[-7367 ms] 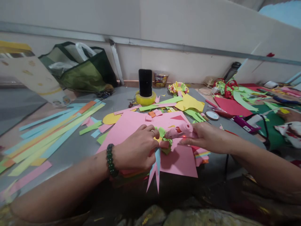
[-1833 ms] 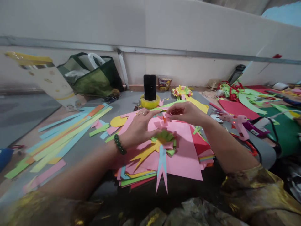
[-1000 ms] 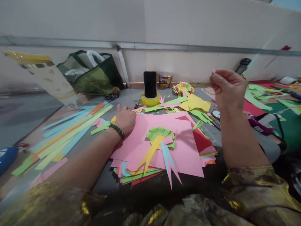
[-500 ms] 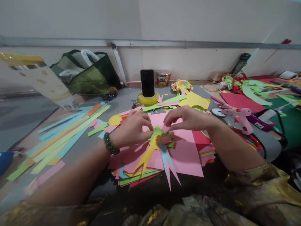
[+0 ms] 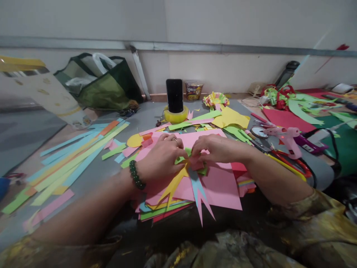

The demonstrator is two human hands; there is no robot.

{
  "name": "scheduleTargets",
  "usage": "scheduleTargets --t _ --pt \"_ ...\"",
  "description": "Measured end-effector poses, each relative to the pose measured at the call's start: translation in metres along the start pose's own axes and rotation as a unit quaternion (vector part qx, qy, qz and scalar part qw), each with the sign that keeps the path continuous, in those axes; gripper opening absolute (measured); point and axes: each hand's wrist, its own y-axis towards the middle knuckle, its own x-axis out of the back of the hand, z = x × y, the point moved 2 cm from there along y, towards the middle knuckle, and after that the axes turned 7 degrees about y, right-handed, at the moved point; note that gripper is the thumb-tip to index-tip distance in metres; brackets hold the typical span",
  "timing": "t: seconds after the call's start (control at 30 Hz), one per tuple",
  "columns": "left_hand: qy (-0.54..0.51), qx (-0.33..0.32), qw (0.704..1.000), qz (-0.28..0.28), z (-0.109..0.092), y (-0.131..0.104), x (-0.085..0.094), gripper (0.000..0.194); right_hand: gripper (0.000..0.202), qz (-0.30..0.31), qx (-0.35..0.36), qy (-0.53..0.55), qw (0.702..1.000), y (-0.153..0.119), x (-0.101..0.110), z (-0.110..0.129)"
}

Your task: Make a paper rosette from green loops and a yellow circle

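Note:
A paper rosette with forked tails in yellow, blue and pink (image 5: 196, 186) lies on a stack of coloured paper (image 5: 223, 190) whose top sheet is pink. My left hand (image 5: 169, 154) has its fingers closed on the rosette's left side, over the green and yellow loops. From the right, my right hand (image 5: 210, 149) pinches a small pink strip (image 5: 196, 162) at the rosette's centre. Both sets of fingertips nearly meet there and hide most of the middle. A ring and a green bead bracelet show on my left hand and wrist.
Coloured paper strips (image 5: 75, 160) fan out at the left. Behind the stack, a phone (image 5: 174, 95) leans in a yellow tape roll (image 5: 176, 114), near a finished paper flower (image 5: 216, 99). A pink glue gun (image 5: 288, 140) and scissors lie at the right. A green bag (image 5: 103, 83) stands behind.
My left hand has moved right and over the rosette, covering more of its loops. My right fingers have come down and inward onto the small pink strip. The view has shifted slightly.

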Motion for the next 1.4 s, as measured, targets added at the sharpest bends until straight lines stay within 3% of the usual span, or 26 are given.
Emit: scheduleTargets --t 0.27,0.63,0.8,0.93,1.13,1.4 --pt "-0.021 -0.03 0.999 -0.004 -0.002 -0.001 -0.004 0.013 0.026 0.014 0.01 -0.028 0.999 0.003 -0.001 0.0" --pt "-0.016 -0.05 0.999 -0.012 -0.003 -0.003 -0.007 0.023 0.027 0.01 0.032 -0.016 0.999 0.002 -0.002 -0.003" --pt "-0.005 -0.051 0.999 -0.01 -0.005 -0.003 -0.007 0.027 0.018 -0.068 0.075 0.052 0.994 -0.008 0.012 -0.009" --pt "0.015 -0.051 0.998 -0.032 -0.008 -0.004 -0.003 0.031 0.015 -0.106 0.033 0.043 0.993 -0.01 0.018 -0.019" --pt "0.051 -0.073 0.996 -0.03 -0.012 -0.007 0.0 0.031 0.01 -0.064 -0.001 -0.007 0.998 -0.009 0.012 -0.014" --pt "0.076 -0.075 0.994 -0.008 -0.015 -0.006 0.0 0.02 0.025 -0.019 -0.119 -0.089 0.989 -0.002 0.003 -0.008"
